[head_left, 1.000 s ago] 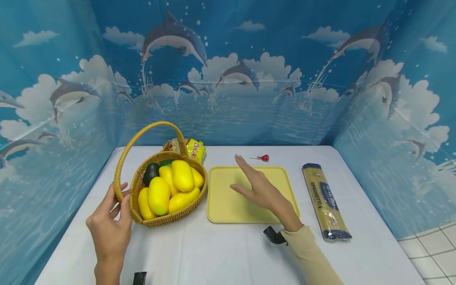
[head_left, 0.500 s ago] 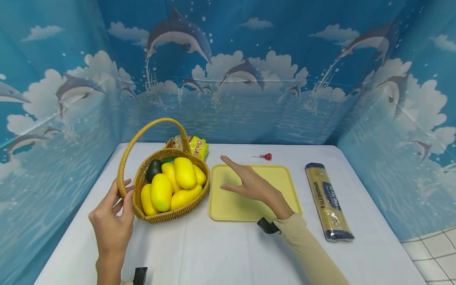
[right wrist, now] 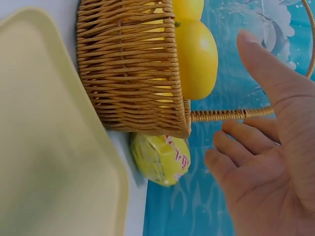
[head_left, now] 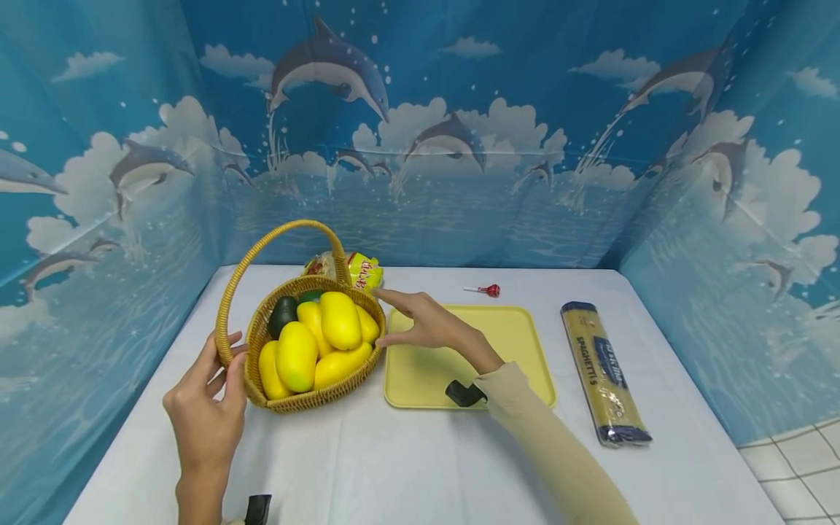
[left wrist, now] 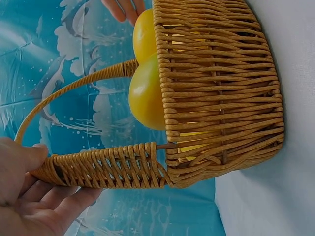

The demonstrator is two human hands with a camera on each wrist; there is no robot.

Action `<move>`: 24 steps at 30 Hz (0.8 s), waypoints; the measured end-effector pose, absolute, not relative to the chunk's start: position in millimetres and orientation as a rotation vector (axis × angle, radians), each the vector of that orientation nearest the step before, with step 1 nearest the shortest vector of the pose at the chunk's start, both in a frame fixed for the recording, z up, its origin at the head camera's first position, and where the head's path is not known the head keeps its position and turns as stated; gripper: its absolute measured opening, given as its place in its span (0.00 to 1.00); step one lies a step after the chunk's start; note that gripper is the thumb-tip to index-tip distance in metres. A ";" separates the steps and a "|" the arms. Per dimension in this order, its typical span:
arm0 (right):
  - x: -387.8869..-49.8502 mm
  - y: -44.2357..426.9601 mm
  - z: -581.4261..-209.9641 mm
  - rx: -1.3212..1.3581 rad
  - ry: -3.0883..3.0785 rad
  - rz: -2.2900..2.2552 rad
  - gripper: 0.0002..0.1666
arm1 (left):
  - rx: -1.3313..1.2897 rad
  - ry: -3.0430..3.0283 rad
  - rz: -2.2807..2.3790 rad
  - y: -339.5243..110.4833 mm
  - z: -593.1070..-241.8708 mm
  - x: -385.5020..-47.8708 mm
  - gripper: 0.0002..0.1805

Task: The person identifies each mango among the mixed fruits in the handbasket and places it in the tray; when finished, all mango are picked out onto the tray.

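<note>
A wicker basket at the left of the table holds several yellow mangoes and a dark green fruit. My left hand grips the lower left part of its arched handle; in the left wrist view the thumb and fingers of the left hand lie around the handle. My right hand hovers at the basket's right rim, thumb and fingers apart and holding nothing. In the right wrist view the right hand is beside the basket.
A yellow tray lies right of the basket, partly under my right arm. Behind the basket is a yellow snack packet. A red lollipop lies behind the tray, and a spaghetti pack at the right. A dolphin-print curtain surrounds the table.
My right hand has moved left from over the tray to the basket's right rim. The left hand keeps its grip on the handle, and the basket stays in place as the view shifts slightly.
</note>
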State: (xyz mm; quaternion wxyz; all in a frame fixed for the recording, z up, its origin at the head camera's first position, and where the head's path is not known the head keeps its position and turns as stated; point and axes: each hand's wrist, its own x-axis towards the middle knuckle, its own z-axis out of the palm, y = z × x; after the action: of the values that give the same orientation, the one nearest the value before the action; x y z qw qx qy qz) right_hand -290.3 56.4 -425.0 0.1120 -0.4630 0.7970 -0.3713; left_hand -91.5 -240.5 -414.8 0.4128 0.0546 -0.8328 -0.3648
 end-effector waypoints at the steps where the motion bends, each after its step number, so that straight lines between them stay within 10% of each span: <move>1: -293.1 53.9 -424.8 -1.360 2.312 -1.102 0.53 | 0.134 -2.093 -0.919 -240.4 -414.9 -91.5 0.29; 24: -326.7 4.7 -426.2 -1.133 2.138 -1.258 0.39 | 0.114 -2.086 -0.949 -242.4 -417.0 -91.4 0.28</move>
State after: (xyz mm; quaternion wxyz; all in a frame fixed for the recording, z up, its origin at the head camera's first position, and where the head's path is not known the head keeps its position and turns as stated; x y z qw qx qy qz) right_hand -326.7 4.7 -426.2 0.2055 -0.4066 0.7673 -0.4514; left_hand -91.4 -242.4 -417.0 0.4111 0.0455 -0.8288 -0.3769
